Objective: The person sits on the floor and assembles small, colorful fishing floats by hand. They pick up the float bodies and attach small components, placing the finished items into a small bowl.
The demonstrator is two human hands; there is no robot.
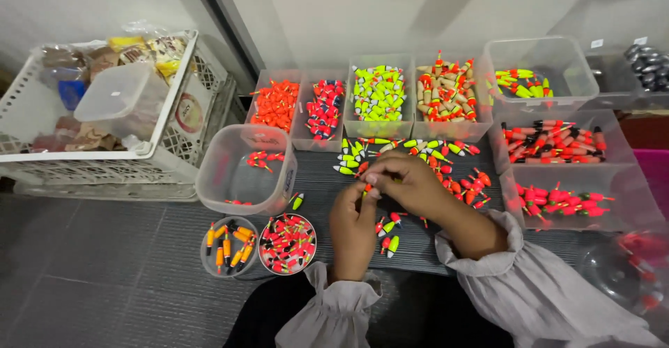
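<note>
My left hand (352,226) and my right hand (404,181) meet over a dark ribbed mat (327,188), fingertips pinched together on a small red fishing float (365,190). Loose floats in yellow-green and red (390,149) lie scattered on the mat just beyond my hands, and a few more floats (389,236) lie just right of my left hand. Both wrists wear grey ruffled sleeves (529,285).
Clear bins of sorted floats line the back: orange (277,104), red-blue (325,107), yellow-green (378,94), tan (446,90). More bins (557,142) stand at right. A clear tub (244,170), two round cups (287,243) of floats and a white crate (104,104) sit at left.
</note>
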